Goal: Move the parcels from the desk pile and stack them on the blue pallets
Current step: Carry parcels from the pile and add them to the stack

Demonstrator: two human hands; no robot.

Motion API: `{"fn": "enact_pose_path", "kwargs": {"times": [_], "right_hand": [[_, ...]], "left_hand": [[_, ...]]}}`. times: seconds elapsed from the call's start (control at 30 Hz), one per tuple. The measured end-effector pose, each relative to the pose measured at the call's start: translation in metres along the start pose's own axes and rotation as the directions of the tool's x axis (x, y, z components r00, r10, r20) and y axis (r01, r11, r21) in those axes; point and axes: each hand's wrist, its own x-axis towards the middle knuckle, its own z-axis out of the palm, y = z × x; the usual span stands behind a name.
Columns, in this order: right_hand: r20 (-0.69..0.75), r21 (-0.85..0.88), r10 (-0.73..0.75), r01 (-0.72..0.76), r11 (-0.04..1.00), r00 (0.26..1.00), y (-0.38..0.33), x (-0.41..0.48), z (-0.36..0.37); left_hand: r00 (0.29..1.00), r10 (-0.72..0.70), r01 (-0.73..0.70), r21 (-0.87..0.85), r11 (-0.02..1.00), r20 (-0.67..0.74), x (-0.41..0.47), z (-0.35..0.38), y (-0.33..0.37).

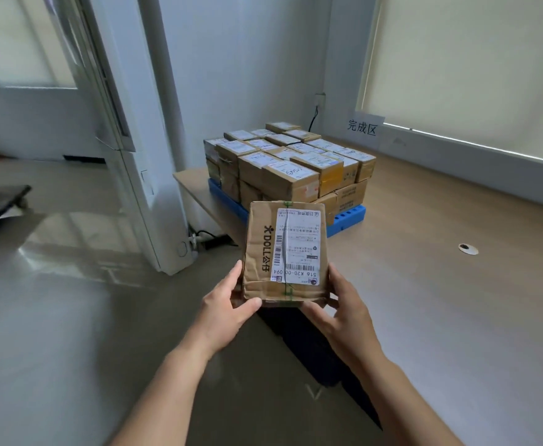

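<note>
Held up in both hands, above the left edge of the wooden desk surface (456,300): one brown cardboard parcel (284,252), long side pointing away, white shipping label (297,220) facing up, black printed letters beside it. Gripped at the near end only.

Round the near left corner, the left hand (228,309): one finger (236,273) lying up along the left side of the box, thumb pressed on the near end face. Round the near right corner, the right hand (341,312), placed the same way: one finger (334,276) up along the right side, thumb on the near end face. Fingers of both hands curled and narrow, tight on the cardboard. Remaining fingers below the box, hidden, so not possible to tell their exact position. Far end of the parcel free, touching nothing.

Further away, near the far left corner of the surface: a blue pallet (349,218), flat on the wood, carrying stacked parcels (289,175) in at least two layers, close together, labels up. Held parcel on the near side of this stack, apart from it, although overlapping it in the view.

Behind the pallet, against the wall: a white paper sign (362,127) with dark characters. On the right part of the surface: a small round cable hole (468,249). Left of the desk: pale shiny floor (54,300) and a tall white unit (147,194) with cables at its foot.
</note>
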Motion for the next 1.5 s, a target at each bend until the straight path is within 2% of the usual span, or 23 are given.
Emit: {"fn": "enact_pose_path", "kwargs": {"times": [0.17, 0.4, 0.7, 0.97, 1.2, 1.5], "right_hand": [[0.037, 0.025, -0.080, 0.079, 0.997, 0.996, -0.035, 0.038, 0.045], [0.056, 0.065, -0.118, 0.115, 0.991, 0.991, -0.065, 0.104, 0.101], [0.095, 0.128, -0.166, 0.153, 0.980, 0.982, -0.084, 0.237, 0.171], [0.026, 0.113, -0.169, 0.165, 0.980, 0.985, -0.088, 0.372, 0.168], [-0.076, 0.047, -0.101, 0.104, 0.993, 0.992, -0.073, 0.440, 0.154], [-0.229, -0.092, 0.065, -0.088, 0.992, 0.971, -0.065, 0.511, 0.142]], "left_hand": [[0.998, -0.010, 0.007, -0.040, 0.999, -0.067, 0.025, -0.052, -0.019], [0.988, 0.003, -0.007, -0.023, 1.000, -0.157, 0.080, -0.109, -0.040], [0.973, -0.016, 0.025, 0.038, 0.999, -0.230, 0.204, -0.176, -0.064], [0.983, 0.060, -0.049, 0.068, 0.996, -0.171, 0.354, -0.190, -0.045], [0.984, 0.156, -0.151, 0.059, 0.987, -0.086, 0.451, -0.172, -0.022], [0.965, 0.261, -0.257, -0.086, 0.963, 0.038, 0.549, -0.149, -0.002]]}}
